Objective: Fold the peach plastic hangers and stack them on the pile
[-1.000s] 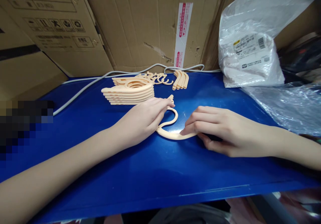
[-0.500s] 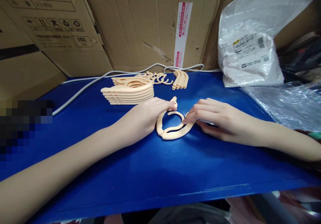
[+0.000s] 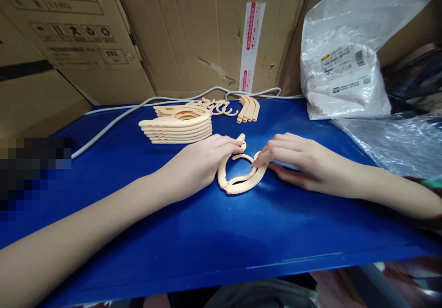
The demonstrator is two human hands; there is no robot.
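A cream plastic folding hanger [image 3: 246, 186] lies on the blue tabletop [image 3: 221, 239], its two curved arms meeting at the near end and its hook curling between them. My left hand [image 3: 203, 160] is closed round the left arm, with that arm's far tip showing past the fingers. The fingertips of my right hand [image 3: 293, 160] pinch the right arm and the hook beside it. Behind my left hand stands a stack of folded cream hangers [image 3: 176, 126]. Loose hooks [image 3: 219, 107] and several curved arm pieces [image 3: 248, 110] lie farther back.
Cardboard boxes [image 3: 200, 36] wall off the back and left. A white cable [image 3: 138, 104] runs along the table's rear. At the right sit a white plastic bag [image 3: 341, 78] with a label and clear plastic wrap [image 3: 400, 142]. The table's front edge [image 3: 276, 271] is near me.
The right arm and hook have swung slightly toward the left arm, so the hanger looks a little narrower. Both hands keep their hold.
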